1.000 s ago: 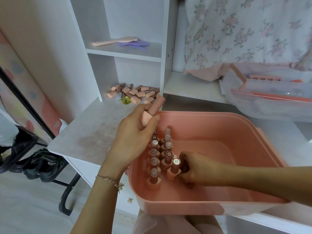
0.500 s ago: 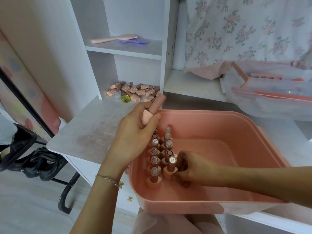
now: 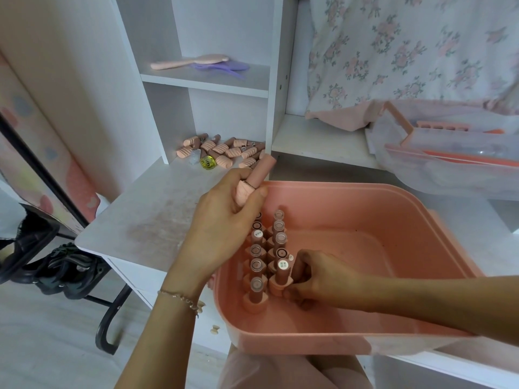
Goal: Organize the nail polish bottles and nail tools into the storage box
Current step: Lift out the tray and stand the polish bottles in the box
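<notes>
Seating a bottle at the rows' near end along the storage box left wall, right hand pinched its base. Left hand gripped another bottle above, long axis tilted up-right, nearer the loose bottles at the counter back edge.

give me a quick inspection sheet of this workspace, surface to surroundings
surface: white desk, worn and smudged, with a shelf unit behind it
job's things: pink storage box at the desk's front edge; upright nail polish bottles in two rows at its left side; loose bottles lie in the shelf nook
clutter: pink hairbrush and purple comb on the upper shelf; clear lid with pink tray at right
grips: left hand holds one bottle over the box; right hand grips a bottle inside it
cables: nothing seen
surroundings: floral cloth, shoes on the floor
</notes>
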A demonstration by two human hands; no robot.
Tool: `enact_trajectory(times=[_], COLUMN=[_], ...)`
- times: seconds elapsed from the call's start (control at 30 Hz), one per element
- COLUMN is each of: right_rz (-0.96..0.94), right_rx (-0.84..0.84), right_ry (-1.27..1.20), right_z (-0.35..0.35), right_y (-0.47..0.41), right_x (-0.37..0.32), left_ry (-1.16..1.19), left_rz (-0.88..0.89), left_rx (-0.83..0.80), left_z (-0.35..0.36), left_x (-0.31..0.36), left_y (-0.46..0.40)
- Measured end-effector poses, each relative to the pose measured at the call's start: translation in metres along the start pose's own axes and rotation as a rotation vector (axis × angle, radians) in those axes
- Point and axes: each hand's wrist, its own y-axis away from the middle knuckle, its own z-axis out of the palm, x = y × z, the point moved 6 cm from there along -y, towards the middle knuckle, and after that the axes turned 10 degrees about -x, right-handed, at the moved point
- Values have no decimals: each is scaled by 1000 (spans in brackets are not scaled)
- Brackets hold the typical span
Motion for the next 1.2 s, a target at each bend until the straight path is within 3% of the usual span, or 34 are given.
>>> enact_trajectory(times=[0.23,0.43,0.57,0.7,0.8,0.97,1.2], right_rz=[32,116,-82,-389,-515,-597,-620], right_rx=[-5,-138,3,190,267,334,350], right_ry=[-34,-21,52,-168,-285,-214,-81], right_z=[1,-10,-39,-60,-66,-64,-72], right_y=[2,15,27,41,43,43,57], right_x=[-2,-4,-31,-66,-83,-99,-103], left_ry=[2,-21,-23,-23,-20,-13,110], left_rz=[-4,-4,11,46,66,129,216], left_rx=[-7,-6,-21,-76,-152,-244,-247], left_z=[0,0,0,2,6,10,10], left_x=[-1,-3,-5,-4,0,7,13], left_y=[0,0,0,1,3,5,9])
